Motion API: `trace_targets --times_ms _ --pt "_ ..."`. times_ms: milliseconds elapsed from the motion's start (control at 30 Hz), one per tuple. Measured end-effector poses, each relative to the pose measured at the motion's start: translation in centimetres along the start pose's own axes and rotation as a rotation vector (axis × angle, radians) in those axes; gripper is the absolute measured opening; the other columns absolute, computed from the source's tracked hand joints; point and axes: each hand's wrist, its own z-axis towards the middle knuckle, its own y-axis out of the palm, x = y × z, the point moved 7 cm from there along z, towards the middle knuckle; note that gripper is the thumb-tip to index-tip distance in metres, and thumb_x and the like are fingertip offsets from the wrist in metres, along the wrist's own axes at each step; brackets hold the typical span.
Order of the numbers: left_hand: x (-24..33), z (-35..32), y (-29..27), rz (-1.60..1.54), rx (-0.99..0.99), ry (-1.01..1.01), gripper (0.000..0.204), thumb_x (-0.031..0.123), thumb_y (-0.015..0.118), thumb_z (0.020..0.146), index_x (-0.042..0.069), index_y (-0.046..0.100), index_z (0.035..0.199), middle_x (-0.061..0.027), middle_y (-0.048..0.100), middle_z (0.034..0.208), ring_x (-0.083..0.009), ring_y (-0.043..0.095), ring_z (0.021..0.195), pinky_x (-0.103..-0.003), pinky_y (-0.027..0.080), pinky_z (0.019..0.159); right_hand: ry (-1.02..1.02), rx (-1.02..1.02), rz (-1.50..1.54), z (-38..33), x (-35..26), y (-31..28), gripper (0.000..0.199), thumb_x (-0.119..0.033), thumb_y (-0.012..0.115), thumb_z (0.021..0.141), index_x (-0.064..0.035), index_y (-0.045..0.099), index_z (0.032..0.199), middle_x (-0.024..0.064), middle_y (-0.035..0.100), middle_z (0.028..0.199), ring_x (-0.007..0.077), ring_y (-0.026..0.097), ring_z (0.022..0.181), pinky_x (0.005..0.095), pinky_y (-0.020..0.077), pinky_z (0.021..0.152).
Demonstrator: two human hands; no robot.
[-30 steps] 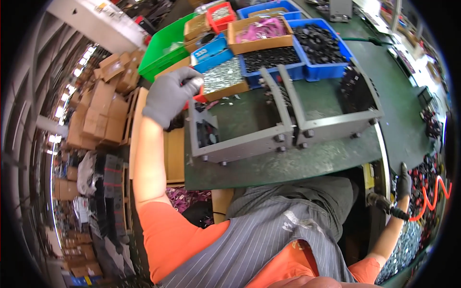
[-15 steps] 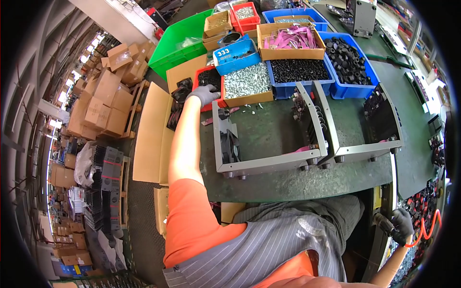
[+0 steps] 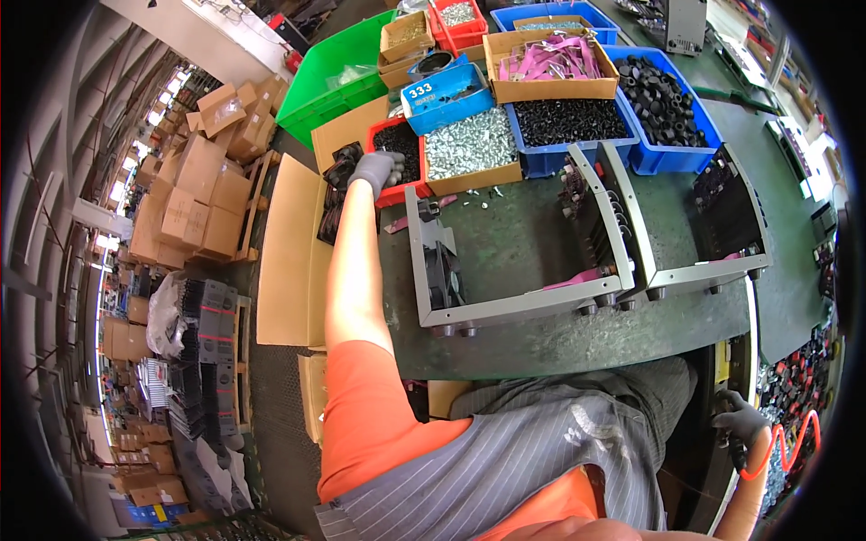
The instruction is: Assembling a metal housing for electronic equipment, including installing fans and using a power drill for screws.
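My left hand (image 3: 375, 169), in a grey glove, is at the near left corner of a red bin (image 3: 417, 192) of small black screws (image 3: 398, 142). Its fingers are curled in, and whatever they may hold is too small to tell. Far to the right, my gloved right hand (image 3: 743, 420) is low beside the table edge. Its fingers bend around a dark thing that is mostly hidden, and a coiled orange-red cord (image 3: 783, 455) runs by the wrist. Two grey metal frames (image 3: 532, 305) with black parts inside stand side by side on the table before me.
Next to the red bin is a carton of silver fasteners (image 3: 469, 146). Blue bins (image 3: 541, 167) of black parts and a carton of pink ribbon-like pieces (image 3: 552, 90) line the back. An open cardboard box (image 3: 290, 261) and a green crate (image 3: 307, 108) are at left.
My left hand has drawn back slightly from the screws toward the bin's left corner, its fingers more curled. The right hand has shifted slightly, and the view has moved a little.
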Motion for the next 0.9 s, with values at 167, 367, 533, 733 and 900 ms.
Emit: trace_targets --times_ms 167,367,533,733,900 --pt "-1.4 0.7 -1.5 -1.173 -0.112 -0.038 0.023 0.002 0.041 0.082 0.0 0.056 0.1 -0.0109 0.061 0.08 -0.0207 0.06 0.064 -0.033 0.055 0.054 -0.142 -0.057 0.689 1.6 4.1 1.3 0.047 -0.007 0.054 0.072 -0.0085 0.052 0.119 0.0034 0.054 0.072 0.0169 0.054 0.053 0.0306 0.0452 0.045" --pt "-3.2 2.3 -2.2 -1.548 0.043 -0.167 0.016 0.006 0.041 0.09 -0.002 0.054 0.096 -0.009 0.061 0.085 -0.0176 0.057 0.064 -0.026 0.051 0.05 -0.206 -0.063 0.77 -0.2 3.2 0.4 0.048 -0.009 0.056 0.068 -0.0049 0.055 0.116 0.003 0.055 0.073 0.0155 0.052 0.052 0.0285 0.0452 0.046" --pt "-2.3 2.2 -1.8 -1.439 -0.044 -0.025 0.015 0.019 0.049 0.095 0.007 0.056 0.1 -0.0039 0.063 0.085 -0.0079 0.05 0.058 -0.017 0.037 0.041 -0.101 0.003 0.72 -6.2 3.3 -0.2 0.042 0.0 0.056 0.068 -0.0027 0.057 0.11 0.0034 0.055 0.081 0.0133 0.053 0.058 0.0272 0.0468 0.052" --pt "4.3 -1.8 -3.7 -1.602 -0.283 0.169 0.021 0.012 0.048 0.093 0.003 0.057 0.11 -0.0063 0.062 0.098 -0.0131 0.057 0.07 -0.024 0.049 0.056 -0.243 0.024 0.664 -13.0 -0.7 -0.3 0.045 0.001 0.061 0.066 -0.001 0.056 0.111 0.0019 0.053 0.076 0.0101 0.049 0.057 0.0232 0.0388 0.05" --pt "15.2 -16.6 -1.5 -1.368 -0.562 0.551 0.028 0.005 0.049 0.094 0.002 0.052 0.121 -0.0097 0.059 0.106 -0.0116 0.055 0.077 -0.021 0.049 0.058 -0.572 0.016 0.689 -11.2 -4.2 2.7 0.059 -0.01 0.065 0.067 -0.0038 0.05 0.124 0.0042 0.054 0.095 0.0088 0.05 0.078 0.0203 0.0406 0.063"
